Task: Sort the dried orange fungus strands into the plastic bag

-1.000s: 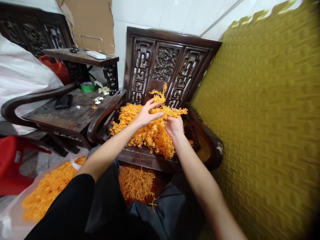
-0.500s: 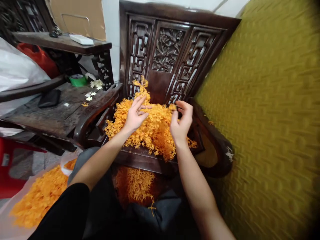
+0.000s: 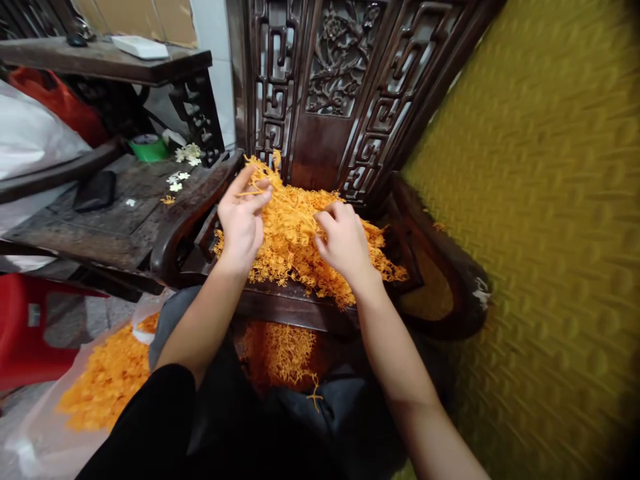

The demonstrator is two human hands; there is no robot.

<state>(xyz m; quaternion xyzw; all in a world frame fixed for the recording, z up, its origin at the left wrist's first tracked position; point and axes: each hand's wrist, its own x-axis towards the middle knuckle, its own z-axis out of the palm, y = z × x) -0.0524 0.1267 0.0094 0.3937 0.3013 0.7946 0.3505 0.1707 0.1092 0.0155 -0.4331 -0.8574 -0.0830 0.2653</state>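
Note:
A heap of orange, thin-branched plastic pieces [image 3: 287, 260] covers the seat of a dark carved wooden chair [image 3: 320, 150]. At the heap's left side, my left hand [image 3: 239, 223] is raised with its fingers curled round a few orange branched pieces [image 3: 260, 175], whose thin tips stick up past the fingertips. Over the right part of the heap my right hand [image 3: 347, 243] is closed, back upward, thumb and fingers drawn together. What sits between its fingertips is too small to make out.
More orange stems [image 3: 287, 353] lie below the seat's front edge, by my legs. To the left are a plastic bag [image 3: 35, 427] of orange pieces, a red stool [image 3: 20, 333], and a wooden seat with green tape [image 3: 149, 148] and a black pouch [image 3: 95, 191]. A yellow textured surface [image 3: 530, 200] stands at right.
My left hand has moved left and turned, bringing orange pieces with it. My right hand has come down and inward onto the heap, its fingers closing. The view has tilted slightly downward.

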